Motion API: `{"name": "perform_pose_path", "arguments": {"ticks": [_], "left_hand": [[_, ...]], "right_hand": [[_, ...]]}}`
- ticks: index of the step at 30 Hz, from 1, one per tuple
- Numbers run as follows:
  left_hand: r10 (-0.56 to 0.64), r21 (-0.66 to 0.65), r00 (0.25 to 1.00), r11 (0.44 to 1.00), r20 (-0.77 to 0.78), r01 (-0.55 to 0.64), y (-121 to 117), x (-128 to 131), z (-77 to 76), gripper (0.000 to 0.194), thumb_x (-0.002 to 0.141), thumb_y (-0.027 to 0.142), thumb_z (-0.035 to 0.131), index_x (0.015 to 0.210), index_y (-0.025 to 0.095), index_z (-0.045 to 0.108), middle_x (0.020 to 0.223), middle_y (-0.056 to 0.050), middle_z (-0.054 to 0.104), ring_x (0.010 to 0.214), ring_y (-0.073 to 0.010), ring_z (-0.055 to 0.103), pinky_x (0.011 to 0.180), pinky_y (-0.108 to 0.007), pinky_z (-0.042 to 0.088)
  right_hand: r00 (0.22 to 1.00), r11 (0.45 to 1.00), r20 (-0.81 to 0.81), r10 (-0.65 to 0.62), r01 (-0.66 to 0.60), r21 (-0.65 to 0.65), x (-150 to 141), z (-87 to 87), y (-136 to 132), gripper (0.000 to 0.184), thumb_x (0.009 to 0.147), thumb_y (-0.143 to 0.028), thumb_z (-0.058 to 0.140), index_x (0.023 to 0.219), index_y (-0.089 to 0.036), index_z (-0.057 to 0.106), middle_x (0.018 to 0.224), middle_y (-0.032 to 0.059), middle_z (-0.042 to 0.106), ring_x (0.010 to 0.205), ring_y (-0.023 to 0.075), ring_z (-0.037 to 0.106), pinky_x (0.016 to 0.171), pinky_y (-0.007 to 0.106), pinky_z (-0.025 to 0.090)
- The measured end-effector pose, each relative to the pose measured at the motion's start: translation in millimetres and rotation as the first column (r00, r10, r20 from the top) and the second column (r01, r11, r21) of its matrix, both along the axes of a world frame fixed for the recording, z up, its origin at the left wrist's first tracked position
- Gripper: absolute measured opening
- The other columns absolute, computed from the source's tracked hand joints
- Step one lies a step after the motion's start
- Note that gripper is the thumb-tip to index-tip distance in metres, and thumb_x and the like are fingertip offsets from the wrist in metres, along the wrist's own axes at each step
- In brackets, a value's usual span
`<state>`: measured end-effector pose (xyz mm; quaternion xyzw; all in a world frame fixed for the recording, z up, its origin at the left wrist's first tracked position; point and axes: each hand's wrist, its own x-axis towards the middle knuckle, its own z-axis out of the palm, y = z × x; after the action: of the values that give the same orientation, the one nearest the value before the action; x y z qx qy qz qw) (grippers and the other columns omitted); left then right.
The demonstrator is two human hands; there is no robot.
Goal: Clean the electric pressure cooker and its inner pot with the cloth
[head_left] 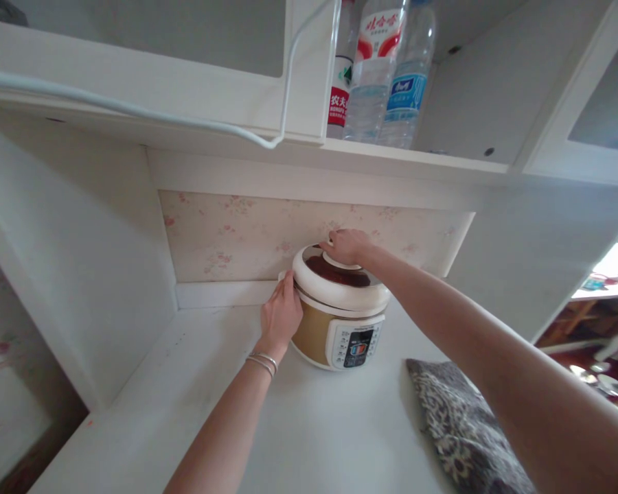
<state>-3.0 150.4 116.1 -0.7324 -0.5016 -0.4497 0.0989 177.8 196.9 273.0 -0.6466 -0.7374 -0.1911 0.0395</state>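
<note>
An electric pressure cooker (pixel 312 329) with a gold body, a white rim and a front control panel stands upright on the white counter. Its lid (pixel 340 291) is white with a dark brown top and sits on the pot. My right hand (pixel 350 245) is closed over the lid's top handle, which the fingers partly hide. At the cooker's left side, my left hand (pixel 282 312) grips near the side handle, thumb and fingers against the body and rim. A bracelet circles my left wrist.
A grey patterned cloth (pixel 458 425) lies on the counter (pixel 309 425) to the right. Overhead, a shelf (pixel 417 158) holds several plastic bottles (pixel 375 75). A white cable (pixel 185 120) hangs along the cabinet's front. Side panels flank the nook.
</note>
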Motion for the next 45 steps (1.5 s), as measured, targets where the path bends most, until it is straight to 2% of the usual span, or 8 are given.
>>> {"name": "perform_pose_path", "arguments": {"ticks": [12,19,23,29,37,42,45], "left_hand": [[0.023,0.054,0.998,0.998,-0.062,-0.02,2,0,-3.4,0.043,0.095,0.019,0.032,0.136,0.012,0.042,0.132,-0.012,0.057,0.118,-0.0201,0.057,0.09,-0.032,0.051],[0.029,0.065,0.999,0.998,-0.044,-0.027,2,2,-3.4,0.042,0.094,0.018,0.035,0.134,0.014,0.046,0.13,-0.011,0.059,0.118,-0.0197,0.057,0.091,-0.031,0.051],[0.021,0.076,0.999,0.997,-0.038,-0.019,2,1,-4.2,0.042,0.093,0.016,0.036,0.134,0.015,0.047,0.13,-0.011,0.059,0.118,-0.0194,0.057,0.093,-0.032,0.05],[-0.013,0.073,1.0,0.997,-0.025,0.015,7,-2,-4.7,0.042,0.093,0.019,0.036,0.134,0.017,0.049,0.13,-0.01,0.059,0.118,-0.0193,0.057,0.094,-0.032,0.049],[0.007,0.048,1.0,0.999,-0.021,-0.006,8,-2,-3.6,0.044,0.093,0.019,0.036,0.136,0.017,0.048,0.131,-0.01,0.058,0.116,-0.0215,0.059,0.091,-0.033,0.051],[0.015,0.077,1.0,0.997,-0.023,-0.013,11,-3,-7.4,0.045,0.092,0.018,0.038,0.136,0.018,0.048,0.13,-0.009,0.059,0.115,-0.0206,0.059,0.09,-0.032,0.052],[-0.014,0.114,1.0,0.993,-0.016,0.016,12,-4,-10.0,0.044,0.093,0.018,0.037,0.136,0.018,0.048,0.131,-0.007,0.059,0.118,-0.0189,0.057,0.095,-0.032,0.049]], "right_hand": [[0.999,0.998,-0.021,0.037,-0.038,-0.044,2,-11.3,12,0.063,0.091,-0.058,0.032,0.122,-0.011,0.059,0.121,0.0211,0.061,0.115,0.0332,0.054,0.094,0.044,0.041],[0.988,0.995,-0.134,-0.072,0.061,-0.08,-5,-12.8,21,0.072,0.087,-0.066,0.036,0.121,-0.008,0.061,0.12,0.0239,0.061,0.112,0.0348,0.056,0.092,0.045,0.043],[0.974,0.995,-0.202,-0.099,0.097,-0.018,-6,-18.6,22,0.072,0.088,-0.064,0.031,0.12,-0.007,0.063,0.119,0.0244,0.061,0.11,0.0345,0.057,0.091,0.045,0.043],[0.994,0.999,-0.109,-0.006,0.01,0.039,3,-23.9,25,0.06,0.091,-0.052,0.034,0.115,-0.008,0.067,0.115,0.0218,0.064,0.108,0.0348,0.058,0.092,0.045,0.042],[0.994,0.991,-0.016,0.111,-0.109,0.075,10,-21.7,24,0.056,0.09,-0.047,0.032,0.107,-0.009,0.07,0.109,0.0208,0.066,0.101,0.0339,0.06,0.084,0.043,0.043],[0.949,0.943,0.091,0.303,-0.312,0.115,18,-19.8,16,0.05,0.092,-0.042,0.03,0.099,-0.013,0.07,0.106,0.0157,0.068,0.095,0.0281,0.061,0.08,0.037,0.042],[0.933,0.926,0.103,0.346,-0.357,0.121,20,-19.5,13,0.05,0.094,-0.043,0.028,0.098,-0.014,0.069,0.105,0.0137,0.068,0.093,0.0255,0.061,0.078,0.034,0.041]]}}
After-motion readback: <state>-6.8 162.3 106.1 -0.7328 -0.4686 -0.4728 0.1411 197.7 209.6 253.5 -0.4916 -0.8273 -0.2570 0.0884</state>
